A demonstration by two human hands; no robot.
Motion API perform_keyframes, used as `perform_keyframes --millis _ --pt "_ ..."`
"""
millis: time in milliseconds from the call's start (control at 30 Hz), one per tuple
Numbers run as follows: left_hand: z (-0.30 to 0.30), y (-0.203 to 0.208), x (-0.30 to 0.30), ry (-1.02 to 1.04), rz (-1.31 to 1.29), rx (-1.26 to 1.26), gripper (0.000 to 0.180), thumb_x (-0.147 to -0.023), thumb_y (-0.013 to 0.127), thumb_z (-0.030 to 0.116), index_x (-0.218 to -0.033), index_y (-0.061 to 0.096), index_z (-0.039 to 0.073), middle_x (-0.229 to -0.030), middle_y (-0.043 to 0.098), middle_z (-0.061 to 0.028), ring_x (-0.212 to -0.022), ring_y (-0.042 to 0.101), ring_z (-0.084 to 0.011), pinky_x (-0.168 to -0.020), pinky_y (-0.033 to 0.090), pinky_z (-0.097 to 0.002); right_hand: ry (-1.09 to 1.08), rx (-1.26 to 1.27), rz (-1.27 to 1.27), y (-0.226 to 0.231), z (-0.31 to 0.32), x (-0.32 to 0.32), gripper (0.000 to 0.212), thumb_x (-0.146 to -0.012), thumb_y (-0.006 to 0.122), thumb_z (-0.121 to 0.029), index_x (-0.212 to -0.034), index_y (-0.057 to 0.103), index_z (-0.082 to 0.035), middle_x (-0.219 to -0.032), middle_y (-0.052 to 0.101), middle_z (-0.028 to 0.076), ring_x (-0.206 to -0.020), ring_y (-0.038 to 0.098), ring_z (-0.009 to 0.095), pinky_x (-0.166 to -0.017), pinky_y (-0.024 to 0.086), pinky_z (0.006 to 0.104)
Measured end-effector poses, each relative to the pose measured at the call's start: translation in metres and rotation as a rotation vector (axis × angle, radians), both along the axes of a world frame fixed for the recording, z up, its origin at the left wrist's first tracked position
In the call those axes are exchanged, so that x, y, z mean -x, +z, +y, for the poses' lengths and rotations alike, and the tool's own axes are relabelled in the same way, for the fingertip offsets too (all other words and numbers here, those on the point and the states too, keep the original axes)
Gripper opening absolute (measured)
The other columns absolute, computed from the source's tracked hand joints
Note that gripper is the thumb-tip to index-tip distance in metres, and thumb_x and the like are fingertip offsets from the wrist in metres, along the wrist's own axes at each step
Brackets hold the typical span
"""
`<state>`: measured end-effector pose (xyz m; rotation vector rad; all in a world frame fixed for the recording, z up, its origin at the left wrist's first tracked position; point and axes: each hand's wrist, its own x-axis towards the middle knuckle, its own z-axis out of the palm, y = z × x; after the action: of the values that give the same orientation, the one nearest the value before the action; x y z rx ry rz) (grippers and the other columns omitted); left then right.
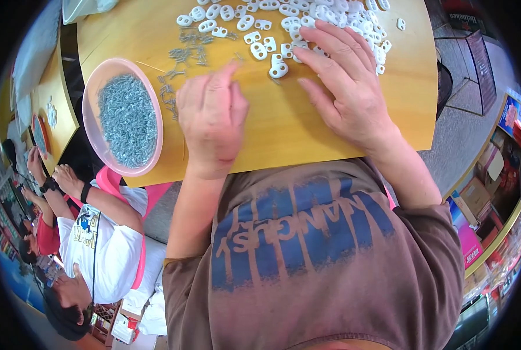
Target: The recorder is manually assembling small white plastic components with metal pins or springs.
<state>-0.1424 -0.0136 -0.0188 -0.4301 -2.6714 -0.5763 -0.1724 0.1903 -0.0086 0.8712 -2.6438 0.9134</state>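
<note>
In the head view, a wooden table (283, 134) is seen from above, with both forearms coming in from the near edge. The left hand (212, 116) is held with its fingers curled narrowly and its fingertips (230, 71) pinched together just above the table; whether something small is gripped between them cannot be told. Just to the left of this hand and beyond it, loose small metal springs (181, 64) are scattered on the wood. Further left, near the table's left edge, a pink plastic bowl (92, 131) is set, filled with many more of the same grey metal pieces.

The right hand (345, 81) is laid flat and spread wide, palm down, its fingertips resting on a pile of white plastic two-hole pieces (307, 23) heaped at the far side of the table. One white piece (278, 70) lies between the two hands, just beside the right forefinger.

At the lower left, another person in a white shirt (111, 245) is seated at a neighbouring table.
</note>
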Motion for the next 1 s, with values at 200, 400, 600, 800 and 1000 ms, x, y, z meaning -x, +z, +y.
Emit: perform_keyframes --millis 200,400,600,800,1000 --pt "-0.006 0.006 -0.009 0.066 -0.006 -0.046 0.029 -0.072 0.057 0.002 -0.101 0.057 0.002 -0.092 0.055 -0.0114 -0.086 0.052 -0.0258 -0.076 0.040 -0.0333 -0.020 0.015 0.018 -0.004 -0.002 0.001 0.033 -0.065 0.065 -0.009 -0.097 0.056 -0.008 -0.110 0.052 0.007 -0.109 0.045 0.025 -0.094 0.031 0.0407" --pt "-0.011 0.011 -0.007 0.148 -0.033 -0.167 0.034 -0.080 0.050 0.010 -0.111 0.049 -0.004 -0.116 0.045 -0.0217 -0.107 0.044 -0.0325 -0.090 0.034 -0.0354 -0.003 -0.029 -0.029 -0.002 0.000 0.002 0.037 -0.066 0.064 -0.007 -0.102 0.055 -0.007 -0.115 0.051 0.008 -0.112 0.044 0.025 -0.094 0.030 0.0404" --pt "-0.010 0.002 0.007 0.216 -0.164 0.079 0.053 -0.082 0.049 0.034 -0.121 0.041 -0.002 -0.129 0.033 -0.0222 -0.119 0.031 -0.0348 -0.098 0.023 -0.0433 -0.004 -0.040 -0.029 -0.001 0.000 0.002 0.037 -0.066 0.064 -0.008 -0.102 0.055 -0.007 -0.115 0.051 0.007 -0.112 0.044 0.025 -0.094 0.030 0.0407" --pt "-0.004 -0.002 0.003 0.209 -0.219 0.293 0.066 -0.081 0.044 0.049 -0.128 0.033 0.005 -0.132 0.030 -0.0184 -0.123 0.027 -0.0334 -0.099 0.018 -0.0472 -0.031 -0.040 -0.050 0.001 0.000 0.001 0.036 -0.067 0.064 -0.008 -0.102 0.055 -0.007 -0.115 0.050 0.007 -0.113 0.043 0.025 -0.095 0.030 0.0415" --pt "0.001 0.005 0.001 0.156 -0.274 0.366 0.069 -0.080 0.042 0.052 -0.130 0.031 0.006 -0.133 0.030 -0.0165 -0.124 0.026 -0.0317 -0.099 0.017 -0.0472 -0.024 -0.041 -0.058 0.003 0.000 0.002 0.036 -0.067 0.064 -0.007 -0.102 0.055 -0.007 -0.116 0.050 0.008 -0.113 0.043 0.026 -0.095 0.030 0.0416"
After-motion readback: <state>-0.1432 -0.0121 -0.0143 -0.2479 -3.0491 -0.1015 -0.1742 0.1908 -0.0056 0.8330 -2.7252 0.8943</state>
